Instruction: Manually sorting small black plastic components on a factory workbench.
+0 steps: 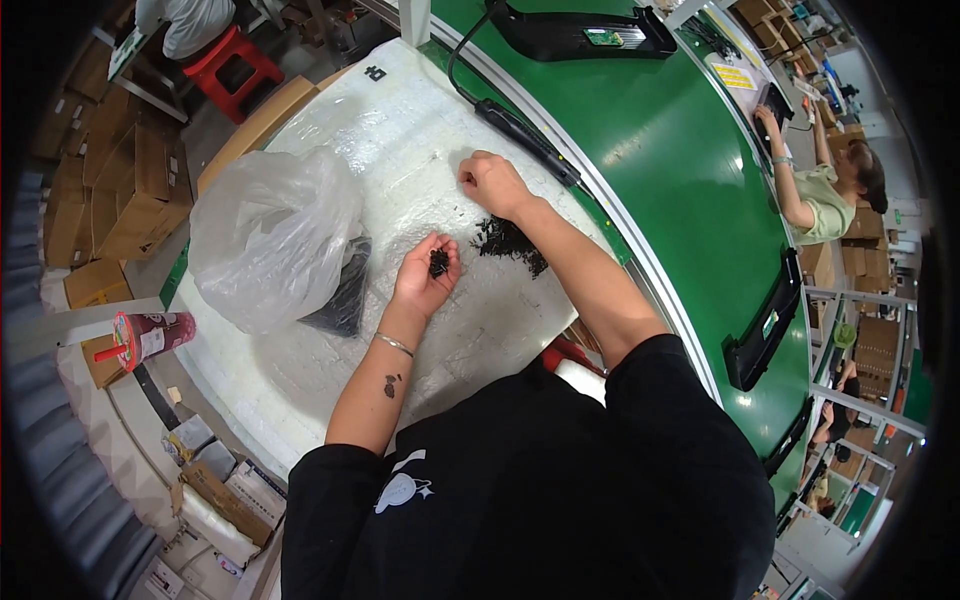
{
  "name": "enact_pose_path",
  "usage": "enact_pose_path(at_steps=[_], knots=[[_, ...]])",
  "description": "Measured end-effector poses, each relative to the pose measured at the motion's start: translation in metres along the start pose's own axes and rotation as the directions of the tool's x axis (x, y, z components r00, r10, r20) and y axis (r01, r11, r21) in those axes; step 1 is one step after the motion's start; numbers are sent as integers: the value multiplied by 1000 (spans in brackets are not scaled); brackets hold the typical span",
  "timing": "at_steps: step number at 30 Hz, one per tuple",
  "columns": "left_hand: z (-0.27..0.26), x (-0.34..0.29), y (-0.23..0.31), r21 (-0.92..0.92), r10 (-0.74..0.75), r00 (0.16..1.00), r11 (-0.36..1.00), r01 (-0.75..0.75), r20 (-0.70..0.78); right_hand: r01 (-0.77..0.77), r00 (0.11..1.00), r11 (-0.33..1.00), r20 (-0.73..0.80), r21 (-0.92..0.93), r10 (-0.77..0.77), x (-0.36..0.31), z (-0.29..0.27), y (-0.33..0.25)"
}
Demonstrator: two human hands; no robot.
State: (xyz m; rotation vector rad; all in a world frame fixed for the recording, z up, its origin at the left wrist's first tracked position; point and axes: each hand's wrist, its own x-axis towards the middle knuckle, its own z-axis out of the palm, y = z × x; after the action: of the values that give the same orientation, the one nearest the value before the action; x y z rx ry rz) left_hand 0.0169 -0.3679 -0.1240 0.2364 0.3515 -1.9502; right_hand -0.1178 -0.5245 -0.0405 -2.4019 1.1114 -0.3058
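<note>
Cupped palm up over the white wrapped work surface [300, 390], my left hand [425, 275] holds a clump of small black pieces [438, 263]. My right hand [492, 183] hovers farther forward and to the right, its fingers curled together; whatever they may pinch is hidden. A loose pile of the same small black pieces [508, 245] lies under my right forearm, with a few strays beside it. Left of my left hand stands a crumpled clear plastic bag [275, 235], with something dark in a bag [345, 290] at its lower right side.
A black electric screwdriver [525, 140] with a cable lies along the right edge. Beyond it runs a green conveyor [640, 150] carrying long black housings [768, 320]. A drink cup [150, 338] sits at the left edge. A co-worker [835, 190] works across the belt.
</note>
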Motion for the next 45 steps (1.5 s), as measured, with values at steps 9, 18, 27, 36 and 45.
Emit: enact_pose_path(at_steps=[9,18,27,36,45], knots=[[51,-16,-9,106,80,959,993,-53,-272,-120,991,974,74,192,107,-27,-35,11],[47,-25,-18,53,8,977,999,4,-212,35,983,992,181,-124,-12,-31,-28,7],[82,-15,-36,159,98,891,987,-30,-443,21,996,998,85,-66,-15,-42,-43,-7],[46,-20,-31,60,-10,953,998,29,-304,25,970,969,240,-247,36,-46,-31,-9],[44,-23,-31,91,50,940,996,-20,-337,-40,987,981,161,191,9,-48,-46,-6]])
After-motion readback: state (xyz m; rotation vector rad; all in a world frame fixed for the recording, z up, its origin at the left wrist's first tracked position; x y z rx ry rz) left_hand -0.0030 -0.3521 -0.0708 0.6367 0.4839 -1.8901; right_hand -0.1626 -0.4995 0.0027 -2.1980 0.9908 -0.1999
